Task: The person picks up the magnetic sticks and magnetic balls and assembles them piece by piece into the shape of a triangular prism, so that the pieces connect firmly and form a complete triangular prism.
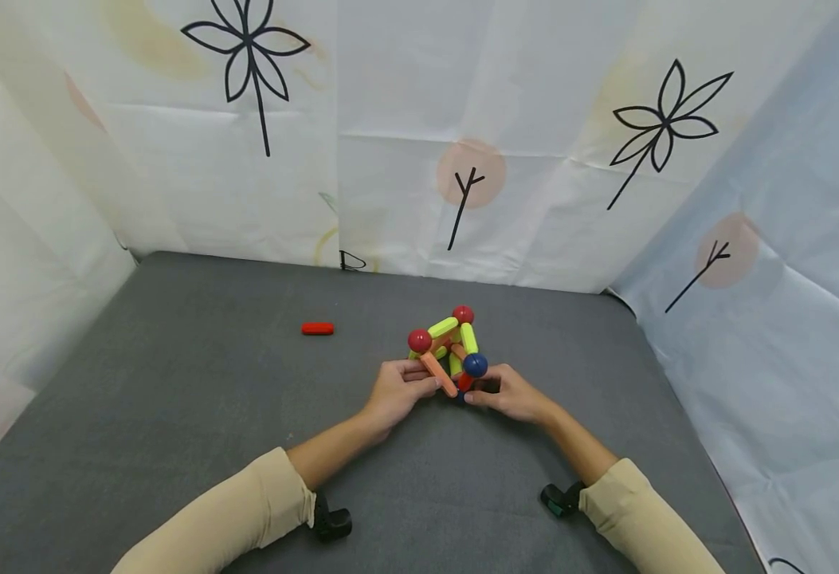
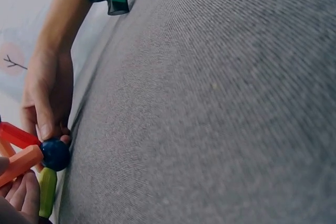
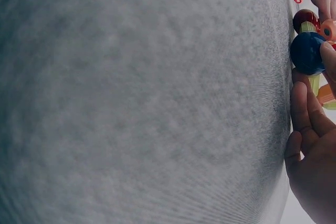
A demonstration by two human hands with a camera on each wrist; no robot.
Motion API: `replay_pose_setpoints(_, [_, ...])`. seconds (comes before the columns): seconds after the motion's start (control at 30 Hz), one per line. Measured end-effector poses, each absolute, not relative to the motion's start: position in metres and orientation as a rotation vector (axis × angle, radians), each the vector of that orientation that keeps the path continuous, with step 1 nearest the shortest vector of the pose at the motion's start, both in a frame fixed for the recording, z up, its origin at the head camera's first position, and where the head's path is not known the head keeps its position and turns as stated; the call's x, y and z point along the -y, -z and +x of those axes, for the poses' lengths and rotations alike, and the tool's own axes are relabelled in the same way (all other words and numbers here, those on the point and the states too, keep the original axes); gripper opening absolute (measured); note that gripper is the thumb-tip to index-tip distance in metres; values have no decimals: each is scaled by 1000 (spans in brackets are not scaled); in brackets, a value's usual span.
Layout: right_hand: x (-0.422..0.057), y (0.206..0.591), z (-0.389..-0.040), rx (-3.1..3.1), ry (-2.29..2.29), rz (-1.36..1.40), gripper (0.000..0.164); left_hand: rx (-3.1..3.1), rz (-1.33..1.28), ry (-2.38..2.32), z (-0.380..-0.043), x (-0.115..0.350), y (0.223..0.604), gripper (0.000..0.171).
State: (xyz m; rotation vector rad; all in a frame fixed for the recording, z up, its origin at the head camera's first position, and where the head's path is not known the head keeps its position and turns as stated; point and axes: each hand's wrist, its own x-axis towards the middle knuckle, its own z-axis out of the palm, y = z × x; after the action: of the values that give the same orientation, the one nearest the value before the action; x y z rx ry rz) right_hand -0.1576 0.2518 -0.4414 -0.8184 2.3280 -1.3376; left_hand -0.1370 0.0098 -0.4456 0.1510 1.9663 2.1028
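A toy frame of coloured sticks and balls stands on the grey table between my hands. Red balls sit at its upper corners, with a dark blue ball at the upper right. My left hand pinches an orange stick whose near end is at a lower blue ball. With thumb and fingertips, my right hand holds that lower blue ball. A red stick and a yellow-green stick also meet it. Fingers and sticks hide part of the frame's inside.
A loose red stick lies on the grey table, left of and behind the frame. White cloth walls with printed plants rise along the back and both sides. Black wrist cameras sit at both sleeves.
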Motion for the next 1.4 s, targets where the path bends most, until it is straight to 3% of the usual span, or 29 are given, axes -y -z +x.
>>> replay_pose_setpoints(0.47, [-251, 440, -155, -2351, 1319, -799, 27, -2059, 15, -2198, -133, -23, 442, 29])
replay_pose_setpoints(0.73, [-250, 440, -154, -2349, 1320, -778, 30, -2073, 84, -2171, -132, -10, 441, 23])
replay_pose_setpoints(0.93, [-250, 441, -155, -2336, 1321, -790, 32, -2339, 438, -1972, -146, 30, 447, 13])
replay_pose_setpoints(1.1, [-251, 439, -154, -2341, 1313, -785, 32, -2661, 865, -1500, -171, 83, 438, 25])
replay_pose_setpoints(1.4, [-252, 440, -156, -2351, 1307, -805, 31, -2946, 684, -1238, -212, 162, 442, 46])
